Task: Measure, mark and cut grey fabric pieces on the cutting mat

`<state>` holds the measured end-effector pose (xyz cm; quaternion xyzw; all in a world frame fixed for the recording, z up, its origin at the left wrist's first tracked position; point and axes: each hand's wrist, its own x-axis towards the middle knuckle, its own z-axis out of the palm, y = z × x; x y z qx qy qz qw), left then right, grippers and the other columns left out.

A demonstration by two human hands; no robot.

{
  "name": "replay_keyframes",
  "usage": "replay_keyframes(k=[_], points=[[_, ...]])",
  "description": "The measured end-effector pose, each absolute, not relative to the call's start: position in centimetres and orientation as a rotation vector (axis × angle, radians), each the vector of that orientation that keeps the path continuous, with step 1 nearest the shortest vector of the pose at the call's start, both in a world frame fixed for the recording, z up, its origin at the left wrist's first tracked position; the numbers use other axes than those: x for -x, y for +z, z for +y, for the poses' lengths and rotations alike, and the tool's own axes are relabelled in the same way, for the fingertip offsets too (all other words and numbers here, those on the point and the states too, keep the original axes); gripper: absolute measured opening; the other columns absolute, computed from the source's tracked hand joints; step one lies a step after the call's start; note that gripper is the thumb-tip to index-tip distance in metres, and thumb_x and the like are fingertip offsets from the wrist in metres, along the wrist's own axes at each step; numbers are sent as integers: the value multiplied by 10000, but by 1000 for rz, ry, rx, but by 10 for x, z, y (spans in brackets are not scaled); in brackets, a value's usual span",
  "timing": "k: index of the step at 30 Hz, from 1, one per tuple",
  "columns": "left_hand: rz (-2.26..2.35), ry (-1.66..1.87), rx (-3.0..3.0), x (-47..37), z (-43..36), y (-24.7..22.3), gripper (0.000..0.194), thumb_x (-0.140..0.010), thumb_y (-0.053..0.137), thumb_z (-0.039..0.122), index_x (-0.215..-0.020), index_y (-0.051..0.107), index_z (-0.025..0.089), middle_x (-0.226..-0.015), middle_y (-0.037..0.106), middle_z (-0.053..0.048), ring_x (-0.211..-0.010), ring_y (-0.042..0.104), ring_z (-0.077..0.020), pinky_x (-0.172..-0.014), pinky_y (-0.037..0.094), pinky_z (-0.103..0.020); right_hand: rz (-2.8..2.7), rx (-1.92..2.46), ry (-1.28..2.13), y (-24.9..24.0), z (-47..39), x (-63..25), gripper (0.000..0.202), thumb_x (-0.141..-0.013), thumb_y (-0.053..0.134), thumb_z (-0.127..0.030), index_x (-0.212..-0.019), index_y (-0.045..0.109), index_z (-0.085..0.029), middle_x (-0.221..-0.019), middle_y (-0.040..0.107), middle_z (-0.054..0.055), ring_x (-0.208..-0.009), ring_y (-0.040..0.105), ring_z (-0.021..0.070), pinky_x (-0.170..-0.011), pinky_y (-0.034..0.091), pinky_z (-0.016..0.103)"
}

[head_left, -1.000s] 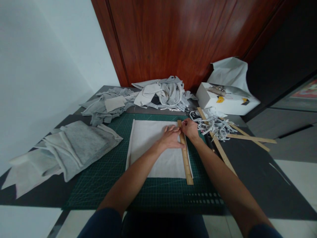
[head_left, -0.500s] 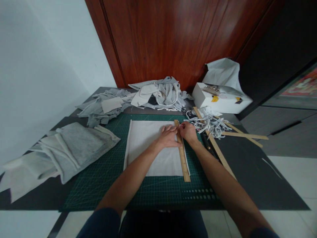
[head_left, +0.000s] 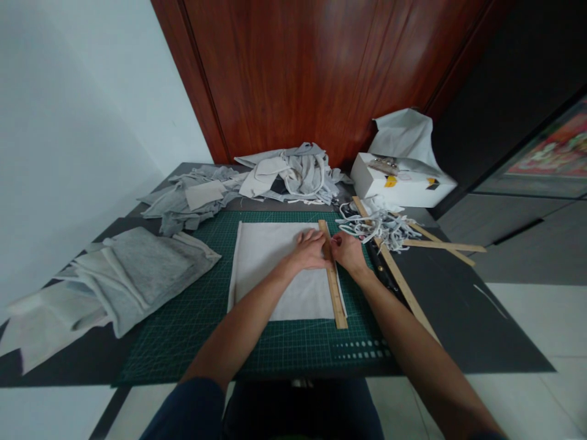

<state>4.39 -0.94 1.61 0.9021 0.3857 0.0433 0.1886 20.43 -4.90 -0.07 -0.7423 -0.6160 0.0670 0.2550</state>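
Observation:
A white piece of fabric (head_left: pixel 270 256) lies flat on a green cutting mat (head_left: pixel 192 336), its left edge showing a folded strip. Along its right side runs a wooden ruler (head_left: pixel 334 296), roughly front to back. My left hand (head_left: pixel 308 250) rests with fingers apart on the fabric, its fingertips and thumb at the ruler. Just right of the ruler, my right hand (head_left: pixel 347 250) is closed in a pinch at the fabric's right edge. Its fingertips are small and partly hidden, but they appear to grip that edge.
Folded grey fabric (head_left: pixel 147 269) lies at left. Behind the mat are heaps of grey scraps (head_left: pixel 302 174). Cut strips (head_left: pixel 385 226) and more wooden sticks (head_left: pixel 403 278) sit at right, below a white box (head_left: pixel 389 183). A wooden door (head_left: pixel 293 73) stands behind.
The camera view has shifted slightly. Both hands stay at the ruler and the fabric's right edge, with only slight finger movement.

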Motion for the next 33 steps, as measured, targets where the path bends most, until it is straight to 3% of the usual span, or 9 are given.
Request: replay_keyframes(k=[4, 9, 18, 23, 27, 33], points=[[1101, 151, -2565, -45, -14, 24, 795, -738, 798, 470, -1454, 522, 262, -1650, 421, -115, -1565, 267, -418, -1235, 292, -633, -1660, 2024, 183, 4, -45, -203, 190, -966, 577, -195, -1006, 757, -146, -938, 796, 116, -870, 745, 225, -776, 498, 273], [1098, 165, -2627, -47, -27, 35, 522, -766, 762, 410, -1243, 642, 234, -1469, 576, -103, -1433, 429, -372, -1144, 419, -557, -1709, 2047, 229, 6, -64, -206, 140, -936, 627, -189, -975, 760, -164, -940, 806, 101, -869, 757, 213, -761, 500, 252], [1125, 194, -2663, -45, -42, 29, 241, -877, 628, 309, -1076, 744, 238, -1288, 704, -97, -1373, 496, -337, -1112, 438, -521, -1700, 2016, 203, 5, -76, -201, 180, -966, 582, -194, -995, 756, -158, -921, 799, 114, -864, 755, 220, -738, 488, 252], [1137, 126, -2695, -44, -49, 34, 291, -888, 627, 395, -1083, 775, 237, -1379, 676, -121, -1461, 435, -368, -1169, 385, -569, -1713, 1997, 223, 3, -88, -203, 173, -956, 596, -205, -990, 758, -151, -923, 800, 118, -858, 758, 227, -749, 501, 258], [1092, -20, -2712, -46, -54, 43, 491, -780, 745, 546, -1133, 764, 205, -1447, 632, -151, -1512, 379, -405, -1192, 369, -568, -1723, 2012, 233, 3, -95, -204, 153, -938, 621, -195, -977, 764, -158, -900, 800, 114, -869, 764, 232, -751, 505, 257], [1097, -93, -2660, -45, -55, 44, 660, -748, 797, 597, -1274, 691, 211, -1633, 461, -145, -1574, 278, -404, -1242, 287, -590, -1685, 2026, 229, 9, -95, -199, 160, -961, 608, -199, -988, 758, -151, -940, 806, 121, -884, 766, 228, -757, 508, 258]])
